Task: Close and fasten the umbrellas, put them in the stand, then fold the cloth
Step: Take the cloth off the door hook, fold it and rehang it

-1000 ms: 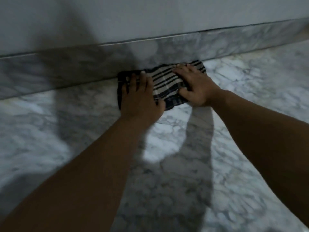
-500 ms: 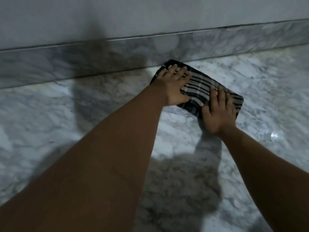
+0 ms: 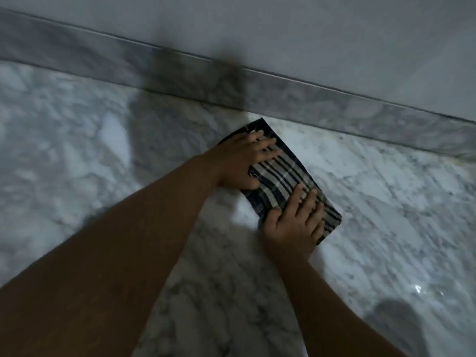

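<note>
Nearest to me, my two bare forearms reach out from the bottom of the view over the white and grey veined marble floor [image 3: 386, 215], the left one long and broad across the lower left. A small bright glint sits on the floor at the lower right.

My right hand [image 3: 293, 228] lies flat, palm down, fingers spread and pointing away, pressing the near end of the folded dark checked cloth with pale stripes [image 3: 283, 176]. It grips nothing; it is opened out and only bears down on the fabric.

The cloth lies on the floor as a narrow rectangle, set at a slant, its far corner just beside the grey marble skirting [image 3: 334, 104].

A little further on, my left hand [image 3: 239, 163] rests on the far end of the cloth, also flat and released, fingers laid across the stripes, thumb near the cloth's left edge.

Beyond the skirting rises the plain pale wall [image 3: 309, 34], with a dark blurred shadow falling across skirting and floor to the left of the cloth.
</note>
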